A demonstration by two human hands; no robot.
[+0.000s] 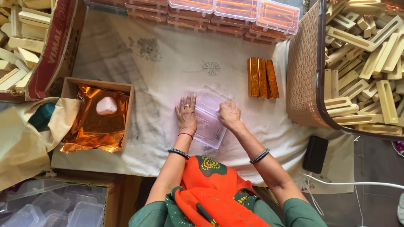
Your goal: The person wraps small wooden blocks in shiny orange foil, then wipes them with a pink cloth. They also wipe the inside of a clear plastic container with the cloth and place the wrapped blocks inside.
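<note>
A clear plastic box lies opened flat on the white cloth in front of me. My left hand rests flat on the cloth with its fingers spread, touching the box's left edge. My right hand is curled on the box's right edge, pressing or gripping it. Three bars wrapped in orange foil lie side by side just beyond the box, to the right.
A wooden tray at left holds orange foil sheets weighted by a white stone. Filled clear boxes line the far edge. A woven basket of pale wooden blocks stands right. A black object lies near right. Empty clear boxes fill a carton at lower left.
</note>
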